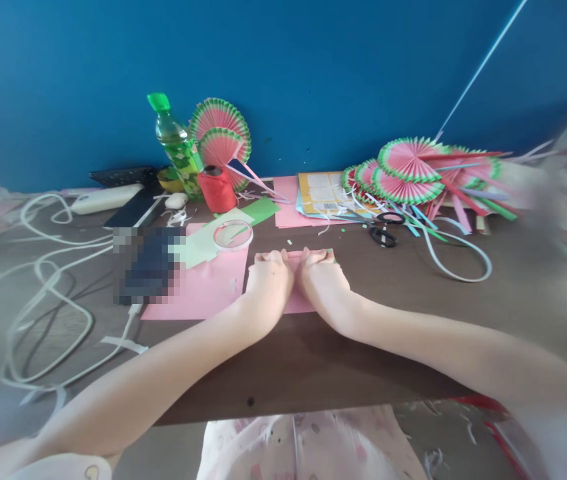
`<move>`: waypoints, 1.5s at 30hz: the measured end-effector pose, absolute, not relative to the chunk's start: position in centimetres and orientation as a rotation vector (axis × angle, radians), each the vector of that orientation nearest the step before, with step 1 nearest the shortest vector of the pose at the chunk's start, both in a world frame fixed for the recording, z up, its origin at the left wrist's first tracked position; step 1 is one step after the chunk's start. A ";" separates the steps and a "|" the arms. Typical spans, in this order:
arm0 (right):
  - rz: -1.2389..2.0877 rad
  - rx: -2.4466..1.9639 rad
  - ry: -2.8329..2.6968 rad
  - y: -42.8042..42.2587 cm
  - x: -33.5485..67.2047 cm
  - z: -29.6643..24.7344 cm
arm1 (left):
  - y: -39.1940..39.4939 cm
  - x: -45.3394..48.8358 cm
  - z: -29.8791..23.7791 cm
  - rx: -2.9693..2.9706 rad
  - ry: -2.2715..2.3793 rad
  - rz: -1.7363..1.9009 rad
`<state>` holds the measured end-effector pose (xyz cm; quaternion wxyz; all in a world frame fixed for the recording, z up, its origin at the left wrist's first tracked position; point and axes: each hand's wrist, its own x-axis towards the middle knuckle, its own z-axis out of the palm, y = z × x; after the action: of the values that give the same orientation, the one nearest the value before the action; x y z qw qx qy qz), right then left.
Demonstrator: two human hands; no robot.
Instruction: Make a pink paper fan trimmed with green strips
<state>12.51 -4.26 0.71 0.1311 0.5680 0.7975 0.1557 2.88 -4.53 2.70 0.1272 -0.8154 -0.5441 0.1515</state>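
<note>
My left hand (269, 290) and my right hand (324, 287) are side by side on the table, both with the fingers curled in. Between and beneath them lies a pink sheet of paper (297, 305), whose far edge both hands pinch. A bit of green shows at the right end of that edge. My wrists hide much of the sheet, and the fold under the fingers cannot be made out. Left of my left hand are another pink sheet (213, 293), pale green paper (196, 245) and a roll of clear tape (249, 239).
Black-handled scissors (382, 237) lie right of my hands, before a pile of pleated pink-and-green paper fans (408, 170). A green-capped bottle (178, 143), a red cylindrical object (217, 190) and another fan (221, 120) stand by the blue wall. White cables (51, 293) loop at left.
</note>
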 end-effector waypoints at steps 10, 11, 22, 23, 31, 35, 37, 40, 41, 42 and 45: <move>0.197 1.446 2.621 -0.2 16.0 4.3 | -0.7 1.6 2.4 -2.566 -1.475 0.071; 0.150 1.445 2.643 0.3 16.4 4.3 | -0.2 1.3 2.3 -2.596 -1.507 0.029; -0.673 1.359 2.704 3.7 18.9 4.5 | 1.6 -1.0 3.4 -2.952 -1.607 -0.109; -0.684 1.345 2.699 3.8 18.9 4.5 | 1.5 -1.0 3.7 -2.944 -1.656 -0.094; -0.724 1.393 2.822 3.9 19.6 5.1 | 1.8 -1.3 5.5 -3.004 -1.684 -0.068; -0.345 1.541 3.051 3.0 19.3 6.1 | 2.0 -1.4 5.9 -2.835 -1.452 -0.353; 0.045 1.675 3.136 2.4 18.9 6.5 | 1.8 -1.2 6.0 -2.597 -1.354 -0.501; 0.458 1.694 3.131 1.8 18.2 6.8 | 1.3 -0.9 6.2 -2.362 -1.317 -0.508; 0.475 1.635 3.126 1.7 18.1 6.8 | 1.2 -0.8 6.2 -2.355 -1.314 -0.474; 0.443 1.562 3.124 1.8 18.0 6.7 | 1.2 -0.8 6.2 -2.376 -1.312 -0.434; 0.080 1.430 3.082 2.3 18.4 6.1 | 1.4 -1.0 6.1 -2.582 -1.400 -0.264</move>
<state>18.38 2.30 6.07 -0.1279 0.4173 0.8994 0.0233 -1.04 1.38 6.11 0.0962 -0.8714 -0.4726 -0.0892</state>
